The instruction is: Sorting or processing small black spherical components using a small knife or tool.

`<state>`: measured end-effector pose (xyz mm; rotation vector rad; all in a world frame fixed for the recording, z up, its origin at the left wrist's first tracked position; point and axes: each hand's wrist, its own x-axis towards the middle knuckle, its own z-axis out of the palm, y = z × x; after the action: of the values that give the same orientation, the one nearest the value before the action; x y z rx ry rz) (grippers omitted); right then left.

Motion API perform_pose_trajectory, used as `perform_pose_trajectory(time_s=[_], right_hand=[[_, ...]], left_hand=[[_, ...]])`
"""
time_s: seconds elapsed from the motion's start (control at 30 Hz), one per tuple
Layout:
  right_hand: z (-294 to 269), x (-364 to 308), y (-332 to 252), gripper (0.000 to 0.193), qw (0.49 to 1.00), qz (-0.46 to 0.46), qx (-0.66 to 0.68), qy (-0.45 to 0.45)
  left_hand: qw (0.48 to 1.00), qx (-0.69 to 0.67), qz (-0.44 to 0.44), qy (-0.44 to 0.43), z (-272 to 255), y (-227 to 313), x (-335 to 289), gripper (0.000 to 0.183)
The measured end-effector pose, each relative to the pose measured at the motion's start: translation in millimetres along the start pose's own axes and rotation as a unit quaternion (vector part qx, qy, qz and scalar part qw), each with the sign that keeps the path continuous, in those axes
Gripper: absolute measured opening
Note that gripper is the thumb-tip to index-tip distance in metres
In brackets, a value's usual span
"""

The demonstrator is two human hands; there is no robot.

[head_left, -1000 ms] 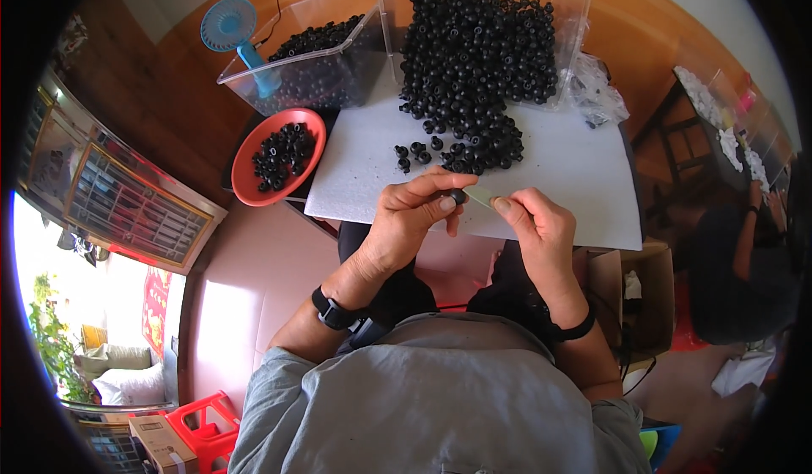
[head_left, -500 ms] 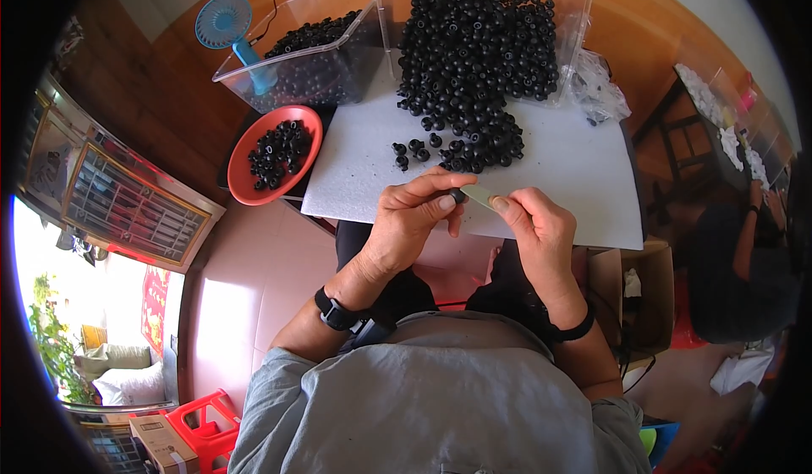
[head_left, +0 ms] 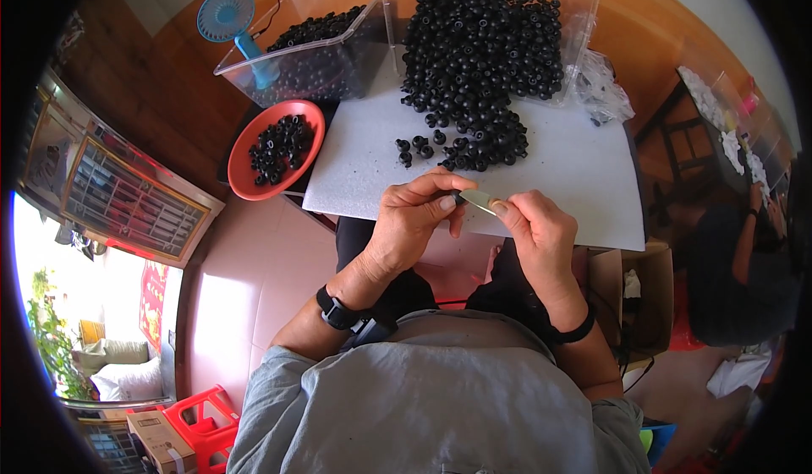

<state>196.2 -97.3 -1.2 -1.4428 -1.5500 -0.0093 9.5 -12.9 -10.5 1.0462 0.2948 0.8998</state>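
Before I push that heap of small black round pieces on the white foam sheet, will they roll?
Probably: the heap of small black round pieces looks loose, with strays already scattered at its edge. The white foam sheet may slow them somewhat.

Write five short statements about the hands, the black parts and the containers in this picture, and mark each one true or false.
1. The round red bowl holds small black parts. True.
2. The big heap of small black round parts lies on the floor. False: it lies on the white foam sheet on the table.
3. The left hand and right hand meet at a thin pale blade-like tool. True.
4. The small blue fan stands to the right of the heap. False: it stands to the left, by the clear plastic bin.
5. The left wrist is bare. False: it wears a black watch.
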Motion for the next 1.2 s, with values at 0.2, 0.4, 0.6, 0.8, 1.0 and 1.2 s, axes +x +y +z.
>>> perform_pose_trajectory(time_s=[0.2,0.4,0.6,0.8,1.0,1.2], right_hand=[[-3,-2,-4,0.017,0.997,-0.065,-0.039,-0.021],[-8,1,-2,0.017,0.987,0.084,0.129,-0.037],[-9,-3,-2,0.019,0.997,0.019,0.075,-0.011],[-7,-2,-1,0.019,0.998,-0.007,0.066,-0.002],[-6,-4,-2,0.021,0.998,-0.002,0.066,0.004],[-6,-5,-3,0.022,0.997,-0.002,0.070,0.010]], left_hand=[[1.000,0.024,-0.007,0.003,1,1,1,0.023],[0.995,0.082,0.050,0.041,-1,25,-7,0.025],[0.813,0.464,0.187,0.300,-76,122,-15,0.028],[0.550,0.773,0.239,0.208,-116,132,-11,0.027],[0.675,0.700,0.198,0.125,-49,61,16,0.018],[0.680,0.708,0.144,0.121,-50,42,28,0.008]])
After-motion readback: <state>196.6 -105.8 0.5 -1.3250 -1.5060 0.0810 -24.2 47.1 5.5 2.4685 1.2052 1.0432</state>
